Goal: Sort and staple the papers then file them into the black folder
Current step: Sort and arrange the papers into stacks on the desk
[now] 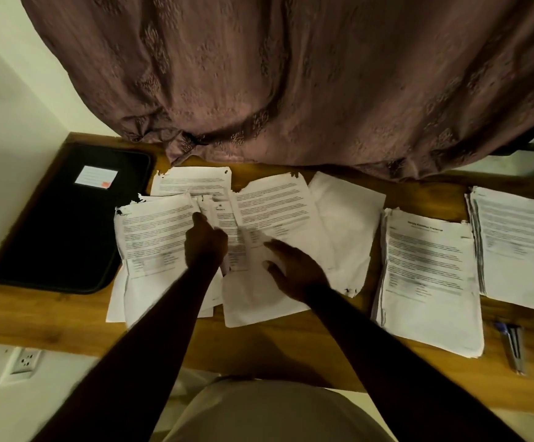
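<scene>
I see both arms stretched over the desk [275, 339]. The left hand [206, 240] is curled down onto the loose papers [275, 212], can't tell if its grip has a sheet; the right hand [291, 269] is flat, fingers spread, pressing a sheet, holding nothing. Black folder [67, 224] lies closed at the desk's left end, just beside the papers, with the near stack [428, 282] and end stack [520, 250] to the right and a brown curtain [291, 74] draping the back edge.

The left hand [206, 242] and right hand [294, 272] touch loose papers [278, 205] on the tabletop [291, 339]. A black folder [61, 237] lies left, two paper piles [428, 282] right.
</scene>
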Demonstrator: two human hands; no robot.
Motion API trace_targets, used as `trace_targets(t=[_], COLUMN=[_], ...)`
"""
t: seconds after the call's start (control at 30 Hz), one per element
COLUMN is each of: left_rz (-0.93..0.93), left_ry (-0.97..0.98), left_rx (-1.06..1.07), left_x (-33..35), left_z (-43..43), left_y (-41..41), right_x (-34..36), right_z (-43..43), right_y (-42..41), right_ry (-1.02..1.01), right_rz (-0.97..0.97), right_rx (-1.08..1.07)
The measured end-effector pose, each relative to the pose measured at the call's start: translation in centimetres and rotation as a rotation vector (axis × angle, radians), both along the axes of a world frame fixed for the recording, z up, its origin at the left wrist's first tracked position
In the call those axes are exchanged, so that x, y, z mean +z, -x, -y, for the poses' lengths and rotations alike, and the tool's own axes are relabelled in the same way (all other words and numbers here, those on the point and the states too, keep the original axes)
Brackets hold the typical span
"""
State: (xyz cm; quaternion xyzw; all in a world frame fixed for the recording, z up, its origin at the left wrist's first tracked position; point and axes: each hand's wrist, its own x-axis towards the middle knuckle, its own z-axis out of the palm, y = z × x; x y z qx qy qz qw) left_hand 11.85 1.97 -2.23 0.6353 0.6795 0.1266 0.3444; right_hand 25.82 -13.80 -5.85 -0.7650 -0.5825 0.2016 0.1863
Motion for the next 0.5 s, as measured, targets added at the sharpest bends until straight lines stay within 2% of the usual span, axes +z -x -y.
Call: trace_targets(t=[0.1, 0.23, 0.3, 0.37, 0.5], left_rz=[-0.012, -0.057, -0.111, -0.09, -0.008], left_ry=[-0.035, -0.129, -0.194, -0.251, -0.284], left_rx=[0.074, 0.102, 0.007, -0.114, -0.267], left_x=[-0.1, -0.3, -0.3, -0.5, -0.8], left_z=[0.3, 0.6, 1.1, 2.0, 3.4], left_y=[0.5, 0.6, 0.1, -0.7, -2.0], right_x=[1.1, 1.1, 1.0, 0.8, 0.0], right_z=[-0.6, -1.1, -0.9, -1.0, -1.5], right_y=[-2.7, -10.0, -12.8, -14.1, -14.1], right_ry=[-0.173, 0.045, 0.177, 0.289, 0.32], right_rz=[-0.012, 0.079, 0.086, 0.097, -0.017], right_rx=[-0.237, -0.544, -0.587, -0.583, -0.634])
